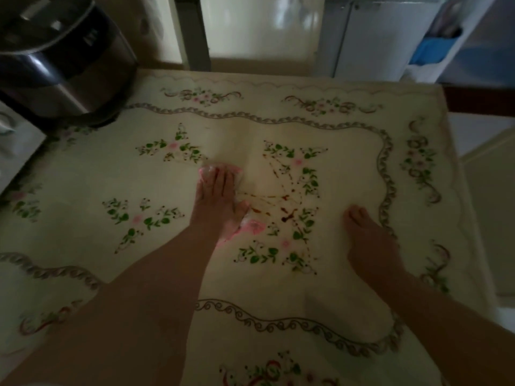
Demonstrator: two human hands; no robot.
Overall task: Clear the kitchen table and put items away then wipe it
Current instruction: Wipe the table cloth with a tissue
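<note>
Nothing is being gripped by either hand. The right hand (367, 240) is being laid flat, fingers straight, on the near right part of the table (83, 174), seemingly to steady its flowered covering. A little farther in, the left hand (220, 196) is being pressed palm-down, fingers straight, onto a pink-and-white cloth (255, 225). That cloth is being held against the middle of the tabletop and is showing past the fingertips and beside the thumb.

Just to the right of the cloth, brown-red splashes (287, 213) are being shown as thin streaks and a few darker blots. They are being judged as not yet wiped, so the wiping is being taken as under way rather than finished.

Farther back, a dark cooker (61, 59) is being seen standing on the far left corner. The clearing is therefore being judged as nearly done, with that item perhaps being left to stay. At the left edge a white object (16, 140) is being cut off by the frame, and whether it is resting on the table cannot be told. Beyond the table, pale cabinet fronts and a shelf with something blue (432, 51) are being shown blurred.
</note>
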